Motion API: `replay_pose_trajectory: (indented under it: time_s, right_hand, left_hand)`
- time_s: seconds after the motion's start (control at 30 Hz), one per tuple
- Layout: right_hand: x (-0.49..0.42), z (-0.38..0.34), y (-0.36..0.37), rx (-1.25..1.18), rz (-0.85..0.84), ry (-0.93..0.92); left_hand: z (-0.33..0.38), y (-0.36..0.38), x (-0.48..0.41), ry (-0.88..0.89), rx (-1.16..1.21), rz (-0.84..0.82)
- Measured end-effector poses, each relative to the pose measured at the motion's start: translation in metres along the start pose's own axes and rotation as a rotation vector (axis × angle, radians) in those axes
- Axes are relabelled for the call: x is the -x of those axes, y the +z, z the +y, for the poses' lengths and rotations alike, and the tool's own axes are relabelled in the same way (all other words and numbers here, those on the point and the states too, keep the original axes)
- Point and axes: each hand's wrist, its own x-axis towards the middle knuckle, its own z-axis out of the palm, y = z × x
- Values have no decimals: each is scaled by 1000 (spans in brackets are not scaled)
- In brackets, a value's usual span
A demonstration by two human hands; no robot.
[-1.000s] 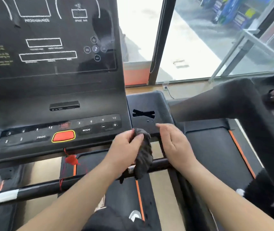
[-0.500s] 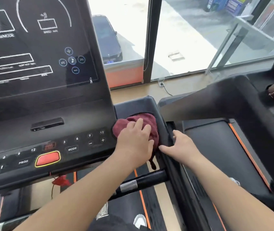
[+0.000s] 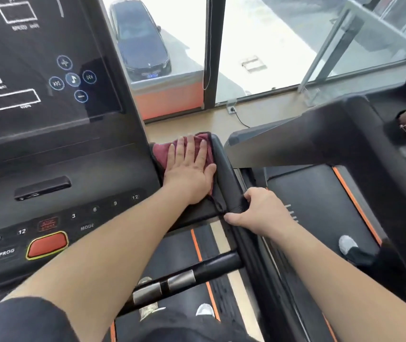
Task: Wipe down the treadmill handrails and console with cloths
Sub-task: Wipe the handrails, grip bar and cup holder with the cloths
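Now, head view, looking down over a treadmill console (image 3: pixel 56 166). Person standing on the belt (image 3: pixel 177 245), both bare forearms reaching forward.

Left hand (image 3: pixel 188 170): palm down, flat on a maroon cloth (image 3: pixel 161 154). Fingers (image 3: pixel 184 149) straight and slightly spread, pressing the cloth rather than gripping it. The cloth lies bunched on the small black side shelf just right of the upright display panel (image 3: pixel 36 77), its far edge showing beyond the fingertips and a strip showing by the heel of the hand.

Right hand (image 3: pixel 262 213): on the padded right handrail (image 3: pixel 221 164), near its lower end. Fingers curled over the top of the rail, thumb pointing left beneath it, so the hand holds the rail. The two hands are near each other but apart; the rail's edge runs between them.

Console details: dark screen with white outlined boxes and round music icons, a row of numbered keys, MODE and PROG labels, an orange stop button (image 3: pixel 46 244) with a yellow border at lower left. Below the console a black crossbar (image 3: pixel 184 275) carries silver grip plates.

Surroundings: a second treadmill (image 3: pixel 320 201) with an orange-edged belt just to the right. Beyond, a floor-level window (image 3: pixel 258 45) with a dark car (image 3: pixel 140 43) parked outside. Toe of a white shoe (image 3: pixel 204 309) visible at the bottom.
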Motion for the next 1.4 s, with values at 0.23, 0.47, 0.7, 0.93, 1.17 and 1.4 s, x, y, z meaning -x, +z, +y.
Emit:
replay_pose_trajectory:
  time_s: [0.23, 0.47, 0.7, 0.93, 1.17, 1.4]
  right_hand:
    - [1, 4, 7, 31, 54, -23]
    - [-2, -1, 5, 84, 46, -29]
    - [-2, -2, 9, 98, 83, -54]
    - [2, -7, 11, 90, 94, 3]
    - [8, -10, 12, 65, 111, 36]
    - [7, -10, 12, 82, 94, 48]
  left_hand:
    - [6, 23, 97, 244, -82, -118]
    - [-8, -8, -13, 47, -24, -46]
    - [6, 16, 61, 140, -38, -74]
    - [-12, -11, -20, 159, -34, -80]
    - [-13, 3, 50, 223, -41, -115]
    - [-13, 5, 73, 311, -152, -152]
